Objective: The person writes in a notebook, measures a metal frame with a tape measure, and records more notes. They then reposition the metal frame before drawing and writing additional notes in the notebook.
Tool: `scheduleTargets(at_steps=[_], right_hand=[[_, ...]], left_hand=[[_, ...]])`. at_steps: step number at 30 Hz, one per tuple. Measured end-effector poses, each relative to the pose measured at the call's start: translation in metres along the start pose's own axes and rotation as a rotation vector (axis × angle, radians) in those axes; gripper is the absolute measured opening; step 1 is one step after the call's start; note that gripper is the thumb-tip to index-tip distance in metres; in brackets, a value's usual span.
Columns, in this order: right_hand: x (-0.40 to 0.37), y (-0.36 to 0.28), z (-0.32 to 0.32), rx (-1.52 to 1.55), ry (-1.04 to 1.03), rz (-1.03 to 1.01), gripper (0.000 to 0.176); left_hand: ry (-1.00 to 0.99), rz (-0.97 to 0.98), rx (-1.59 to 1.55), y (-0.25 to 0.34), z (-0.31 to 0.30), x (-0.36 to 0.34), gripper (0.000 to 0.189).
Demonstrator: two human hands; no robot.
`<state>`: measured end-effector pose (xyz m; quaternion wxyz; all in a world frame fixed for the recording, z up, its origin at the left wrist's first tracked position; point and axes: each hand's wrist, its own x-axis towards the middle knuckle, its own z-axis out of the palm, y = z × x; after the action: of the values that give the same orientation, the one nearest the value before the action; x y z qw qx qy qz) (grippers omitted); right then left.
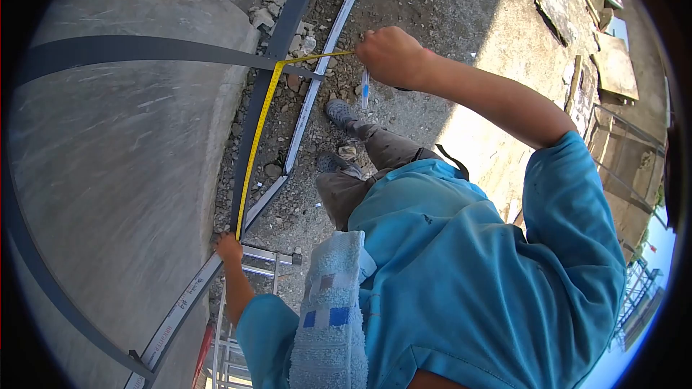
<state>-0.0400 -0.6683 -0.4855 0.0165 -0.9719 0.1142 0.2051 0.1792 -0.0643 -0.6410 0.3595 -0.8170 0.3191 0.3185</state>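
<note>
My left hand (229,246), at the lower left, is closed on one end of a yellow tape measure (257,135), pressing it against the grey metal frame (247,112). The tape lies along the frame's long bar, bends where a curved bar crosses and runs to my right hand (391,50). That hand is closed on the tape; any tape case is hidden. A slim clear and blue pen-like item (365,91) sticks out beneath my right hand.
A large grey concrete surface (137,144) fills the left. Rubble (270,11) lies beside the frame. Metal ladder-like rails (263,256) are below my left hand. Broken slabs (614,65) lie at the upper right. My feet (337,112) stand on gravelly ground.
</note>
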Motion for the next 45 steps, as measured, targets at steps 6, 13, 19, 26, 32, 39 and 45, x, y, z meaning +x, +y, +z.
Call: scheduleTargets(at_steps=[6, 13, 19, 26, 32, 39, 45], right_hand=[[-0.002, 0.004, -0.002, 0.053, -0.069, 0.043, 0.014], [-0.003, 0.023, 0.071, 0.161, -0.163, 0.188, 0.016], [0.015, 0.003, 0.107, 0.203, -0.16, 0.234, 0.015], [0.025, -0.012, 0.142, 0.231, -0.145, 0.269, 0.014], [0.027, -0.016, 0.141, 0.225, -0.194, 0.269, 0.015], [0.031, -0.019, 0.127, 0.207, -0.211, 0.232, 0.015], [0.031, -0.014, 0.122, 0.184, -0.145, 0.133, 0.013]], left_hand=[[-0.012, -0.016, 0.027, 0.016, -0.012, -0.006, 0.027], [0.019, 0.138, -0.237, 0.074, 0.045, 0.016, 0.018], [0.053, 0.192, -0.14, 0.091, 0.082, 0.06, 0.015], [0.037, 0.194, -0.193, 0.091, 0.094, 0.087, 0.018], [0.03, 0.036, -0.365, 0.084, 0.1, 0.103, 0.025], [-0.038, 0.017, -0.349, 0.087, 0.086, 0.103, 0.024], [-0.102, -0.013, -0.397, 0.09, 0.078, 0.103, 0.021]])
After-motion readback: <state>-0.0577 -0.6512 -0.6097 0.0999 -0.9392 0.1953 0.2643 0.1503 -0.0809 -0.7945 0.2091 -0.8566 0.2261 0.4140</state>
